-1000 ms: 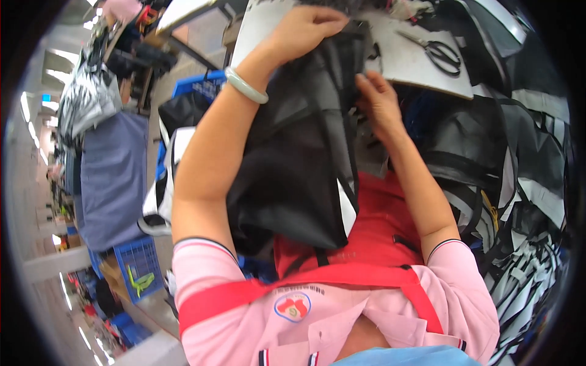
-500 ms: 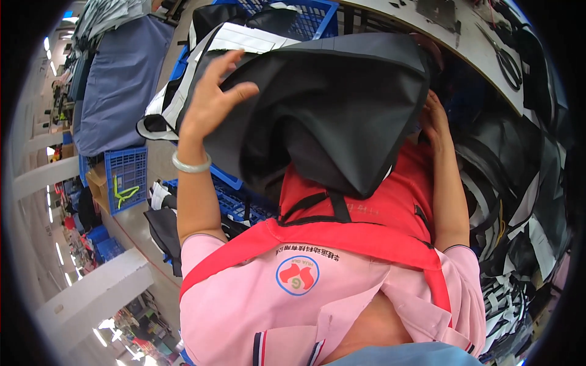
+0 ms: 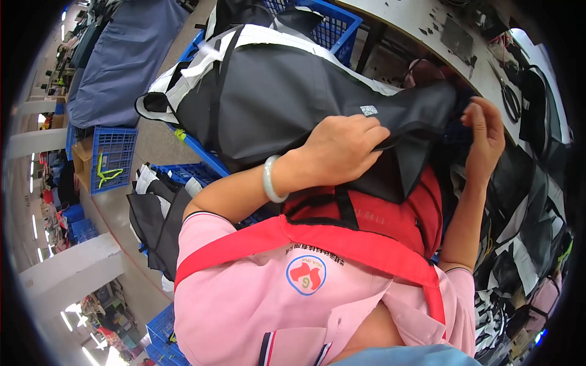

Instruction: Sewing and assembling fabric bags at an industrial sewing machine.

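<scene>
Across the blue crate's right edge, black fabric is spread; whether it is gripped by the curled left hand cannot be told. Nothing is seen held by the right hand (loosely bent); slack is best drawn out evenly.

A large indoor workroom, curved by a fisheye lens. A pale worktable with dark scraps on it runs from one to two o'clock. At ten o'clock, a blue-grey cloth drapes a tall pile. At nine, a blue plastic crate sits on the bare grey floor. A thick white pillar stands between eight and nine. Bright white strip lights shine at eight.
</scene>
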### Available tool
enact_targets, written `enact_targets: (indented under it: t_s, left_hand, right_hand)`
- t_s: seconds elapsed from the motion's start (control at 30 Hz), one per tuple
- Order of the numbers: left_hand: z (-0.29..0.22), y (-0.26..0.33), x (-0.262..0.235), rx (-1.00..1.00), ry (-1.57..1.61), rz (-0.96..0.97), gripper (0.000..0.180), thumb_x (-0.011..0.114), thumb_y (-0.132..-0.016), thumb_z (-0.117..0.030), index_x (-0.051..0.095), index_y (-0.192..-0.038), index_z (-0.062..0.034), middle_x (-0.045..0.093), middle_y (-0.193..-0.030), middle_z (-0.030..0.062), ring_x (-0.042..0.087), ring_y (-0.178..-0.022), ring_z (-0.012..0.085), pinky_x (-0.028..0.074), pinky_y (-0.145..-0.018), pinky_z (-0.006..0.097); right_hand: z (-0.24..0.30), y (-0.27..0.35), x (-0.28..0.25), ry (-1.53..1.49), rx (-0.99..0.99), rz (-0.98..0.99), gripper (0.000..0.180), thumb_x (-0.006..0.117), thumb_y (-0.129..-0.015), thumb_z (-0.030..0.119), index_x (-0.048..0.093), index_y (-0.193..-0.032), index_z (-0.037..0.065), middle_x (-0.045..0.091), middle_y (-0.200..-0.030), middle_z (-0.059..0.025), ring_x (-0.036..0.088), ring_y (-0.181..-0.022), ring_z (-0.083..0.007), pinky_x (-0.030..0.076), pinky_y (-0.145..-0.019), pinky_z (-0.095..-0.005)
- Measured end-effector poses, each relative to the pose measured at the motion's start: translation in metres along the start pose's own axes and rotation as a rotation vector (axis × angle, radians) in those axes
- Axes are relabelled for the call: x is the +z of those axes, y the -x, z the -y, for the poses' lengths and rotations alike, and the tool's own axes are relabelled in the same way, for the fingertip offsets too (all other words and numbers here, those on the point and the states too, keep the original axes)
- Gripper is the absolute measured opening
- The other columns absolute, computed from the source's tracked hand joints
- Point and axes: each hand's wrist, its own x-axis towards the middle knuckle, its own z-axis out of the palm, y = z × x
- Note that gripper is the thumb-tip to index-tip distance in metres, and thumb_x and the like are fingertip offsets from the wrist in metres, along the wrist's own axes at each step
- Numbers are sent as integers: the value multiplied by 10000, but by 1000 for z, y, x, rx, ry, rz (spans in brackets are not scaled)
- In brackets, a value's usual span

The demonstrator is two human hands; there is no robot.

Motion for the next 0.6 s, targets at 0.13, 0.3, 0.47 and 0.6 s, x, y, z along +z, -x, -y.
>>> enact_targets:
  t_s: [0.13,0.3,0.47,0.6]
  left_hand:
    - [37,-27,-3,-99,55,-30,348,705,-755,-198,644,-1036,-3,660,-935,157,635,-885,351,517,-759,395]
    - [134,-66,-22,-166,-38,-56,418,689,-762,-318,673,-1105,-79,683,-992,166,649,-943,330,519,-835,405]
    - [79,-61,-32,167,-355,-270,348,693,-803,-223,648,-1109,-62,636,-1038,153,618,-963,323,493,-843,395]
    - [-2,4,-10,129,73,21,177,646,-833,-125,643,-995,-54,621,-934,149,613,-867,329,495,-788,408]
  right_hand:
    - [32,33,54,330,-129,550,247,675,-864,117,633,-1104,78,625,-955,-59,605,-820,-194,493,-760,-297]
    - [-39,89,89,752,-243,727,456,721,-791,180,578,-1221,134,524,-1265,-114,532,-1107,-292,441,-908,-395]
    - [-66,96,77,827,-313,728,536,718,-785,193,530,-1285,154,488,-1316,-112,478,-1192,-291,394,-969,-409]
    - [-73,110,86,823,-427,697,501,653,-791,156,541,-1279,148,483,-1320,-125,464,-1217,-301,377,-996,-406]
